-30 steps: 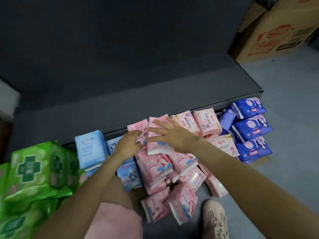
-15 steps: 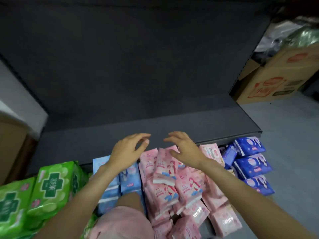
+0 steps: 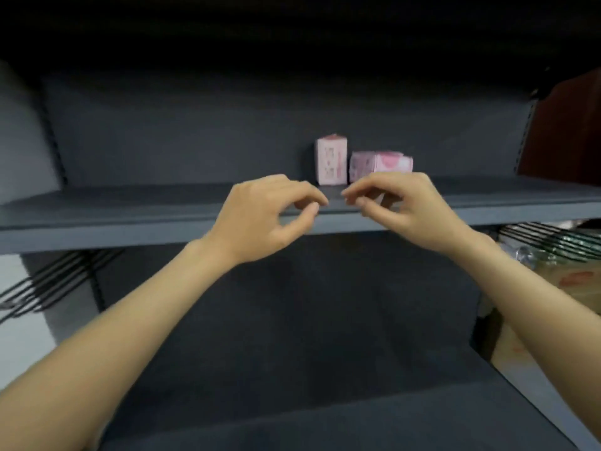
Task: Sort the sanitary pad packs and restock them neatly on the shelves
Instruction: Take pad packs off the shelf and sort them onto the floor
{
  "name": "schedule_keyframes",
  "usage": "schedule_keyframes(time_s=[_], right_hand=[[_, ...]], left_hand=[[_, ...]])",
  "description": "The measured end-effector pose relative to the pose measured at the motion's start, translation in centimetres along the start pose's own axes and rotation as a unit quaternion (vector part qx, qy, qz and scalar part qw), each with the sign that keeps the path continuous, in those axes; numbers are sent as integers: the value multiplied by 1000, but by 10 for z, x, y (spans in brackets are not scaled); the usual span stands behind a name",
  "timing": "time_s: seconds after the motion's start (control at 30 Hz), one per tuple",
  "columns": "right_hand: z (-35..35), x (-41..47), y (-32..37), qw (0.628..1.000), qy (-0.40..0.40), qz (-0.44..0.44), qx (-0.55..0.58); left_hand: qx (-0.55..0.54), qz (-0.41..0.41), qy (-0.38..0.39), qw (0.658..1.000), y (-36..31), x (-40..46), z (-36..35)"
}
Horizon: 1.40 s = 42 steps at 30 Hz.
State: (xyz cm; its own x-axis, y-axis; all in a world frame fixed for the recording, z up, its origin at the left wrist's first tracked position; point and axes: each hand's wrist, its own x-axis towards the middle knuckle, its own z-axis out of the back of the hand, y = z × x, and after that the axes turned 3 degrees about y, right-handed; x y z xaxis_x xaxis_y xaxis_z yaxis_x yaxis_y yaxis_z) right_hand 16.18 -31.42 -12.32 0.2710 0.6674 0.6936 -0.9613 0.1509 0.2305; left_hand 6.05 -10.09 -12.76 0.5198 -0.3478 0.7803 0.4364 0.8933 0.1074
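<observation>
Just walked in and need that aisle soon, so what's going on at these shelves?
A person is restocking sanitary pads on a dark grey metal shelf. Two pink packs sit on it already: a tall upright pink pack and a lower pink pack beside it. The left hand and right hand hang by the shelf's front edge, fingers loosely curled, with nothing in either grip.

A shop's stockroom or sales aisle: dark metal shelves point(image 3: 227, 219) on slotted uprights, pink packs point(image 3: 331, 164) standing on one shelf, wire racks point(image 3: 48, 281) to the sides, and a cardboard carton point(image 3: 566, 281) at right.
</observation>
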Motion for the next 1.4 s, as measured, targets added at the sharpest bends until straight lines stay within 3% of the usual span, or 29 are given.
schedule_keyframes(time_s=[0.13,0.3,0.4,0.5,0.57,0.7,0.8,0.9,1.0,1.17,1.27,1.4], right_hand=[[7,57,-62,988,-67,-66,-120],[9,98,-116,926,5,-262,-272],[9,115,-136,887,75,-364,-274],[7,120,-156,888,88,-389,-228],[6,119,-169,895,80,-377,-223],[7,117,-179,905,83,-350,-227],[9,117,-185,907,90,-348,-220],[13,118,-185,903,101,-363,-205],[25,114,-182,903,96,-382,-171],[33,84,-160,939,-41,-332,-81],[37,61,-133,956,-104,-274,13],[49,28,-85,963,-175,-204,-37]], left_hand=[[-24,99,27,994,52,58,-1],[63,102,116,986,103,113,-41],[118,91,152,977,123,140,-73],[179,86,185,962,137,158,-99],[257,65,252,931,145,171,-112],[451,-66,335,825,158,186,-134],[488,-89,317,809,158,193,-147],[485,-134,230,833,157,188,-148],[409,-126,183,885,156,178,-127],[231,80,118,963,131,152,-79],[145,192,90,966,108,145,-52],[72,250,77,962,72,126,-24]])
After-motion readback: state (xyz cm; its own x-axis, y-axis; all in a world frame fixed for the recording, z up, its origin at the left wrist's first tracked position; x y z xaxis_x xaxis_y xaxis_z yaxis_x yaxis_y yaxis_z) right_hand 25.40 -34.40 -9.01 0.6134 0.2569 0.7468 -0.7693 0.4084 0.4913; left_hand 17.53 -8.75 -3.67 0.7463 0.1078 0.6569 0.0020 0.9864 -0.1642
